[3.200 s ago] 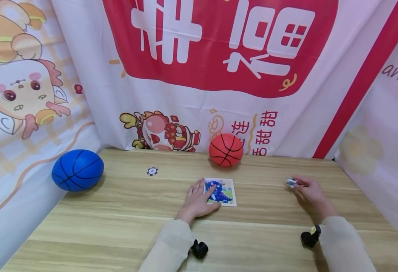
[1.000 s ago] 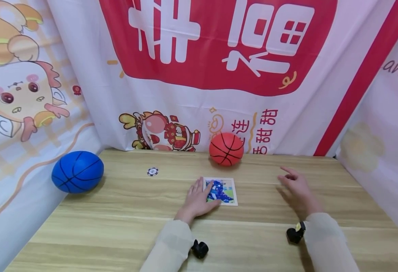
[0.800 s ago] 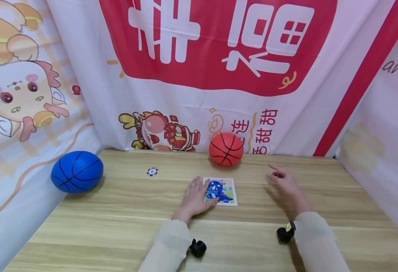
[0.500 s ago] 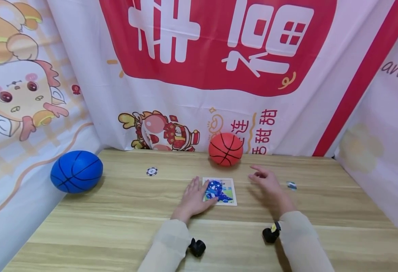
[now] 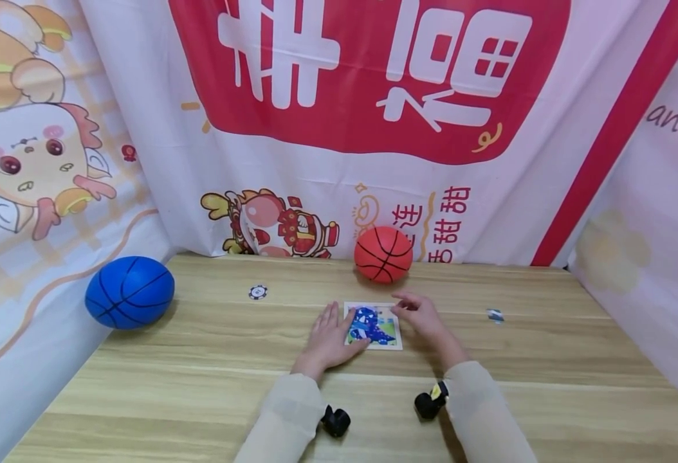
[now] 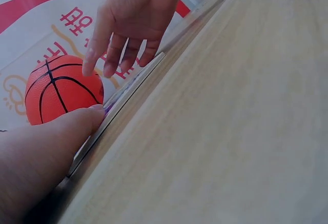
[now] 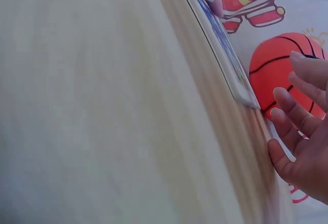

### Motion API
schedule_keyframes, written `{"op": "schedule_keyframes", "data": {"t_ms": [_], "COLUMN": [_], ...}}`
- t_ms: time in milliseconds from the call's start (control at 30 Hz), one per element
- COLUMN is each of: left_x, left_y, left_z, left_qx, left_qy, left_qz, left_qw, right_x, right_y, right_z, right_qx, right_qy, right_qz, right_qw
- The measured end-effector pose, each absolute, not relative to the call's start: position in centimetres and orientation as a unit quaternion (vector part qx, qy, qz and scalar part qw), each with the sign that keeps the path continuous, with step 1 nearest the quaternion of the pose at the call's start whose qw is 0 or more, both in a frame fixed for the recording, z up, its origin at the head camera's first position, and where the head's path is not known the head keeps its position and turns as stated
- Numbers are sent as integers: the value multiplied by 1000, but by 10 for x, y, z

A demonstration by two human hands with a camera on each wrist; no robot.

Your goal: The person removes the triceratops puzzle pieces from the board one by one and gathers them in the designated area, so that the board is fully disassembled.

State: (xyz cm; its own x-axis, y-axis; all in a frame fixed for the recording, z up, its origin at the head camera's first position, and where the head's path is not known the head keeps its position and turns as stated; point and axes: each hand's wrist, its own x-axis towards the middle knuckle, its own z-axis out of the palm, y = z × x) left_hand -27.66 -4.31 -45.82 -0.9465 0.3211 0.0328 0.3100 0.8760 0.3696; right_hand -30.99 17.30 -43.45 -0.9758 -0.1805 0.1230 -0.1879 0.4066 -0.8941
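A flat square picture puzzle (image 5: 386, 332) with a white border and a blue dinosaur lies on the wooden table. My left hand (image 5: 329, 339) rests over its left side, fingers extended and thumb on the lower part of the picture. Above the upper right corner is my right hand (image 5: 422, 316); the right wrist view shows its fingers (image 7: 294, 108) spread, loosely bent and holding nothing. Farther right, a small patterned jigsaw piece (image 5: 495, 315) lies alone on the table.
Behind the puzzle, a red ball (image 5: 383, 254) with black basketball lines sits near the back edge. A blue ball (image 5: 130, 292) stands at the far left, and a black-and-white chip (image 5: 258, 292) lies between. Printed cloth (image 5: 293, 154) hangs behind the table.
My right hand has let go of the small jigsaw piece on the right and moved left to the puzzle's upper right corner. My left hand stays on the puzzle, shifted only slightly.
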Motion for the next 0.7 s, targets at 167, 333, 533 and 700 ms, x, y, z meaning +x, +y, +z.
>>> {"op": "schedule_keyframes", "data": {"t_ms": [167, 333, 533, 700], "left_x": [-275, -275, -275, -275], "left_y": [-43, -43, -42, -43], "left_z": [-456, -457, -457, -456], "left_qx": [166, 168, 169, 171], "left_qy": [970, 970, 973, 973], "left_qz": [179, 173, 160, 155], "left_qw": [12, 8, 12, 12], "right_x": [-310, -309, -307, -307], "right_y": [163, 154, 147, 145], "right_z": [-441, -449, -453, -455], "right_qx": [104, 68, 74, 69], "right_qy": [-839, -855, -902, -928], "right_qz": [534, 514, 421, 361], "right_qw": [13, 13, 56, 63]}}
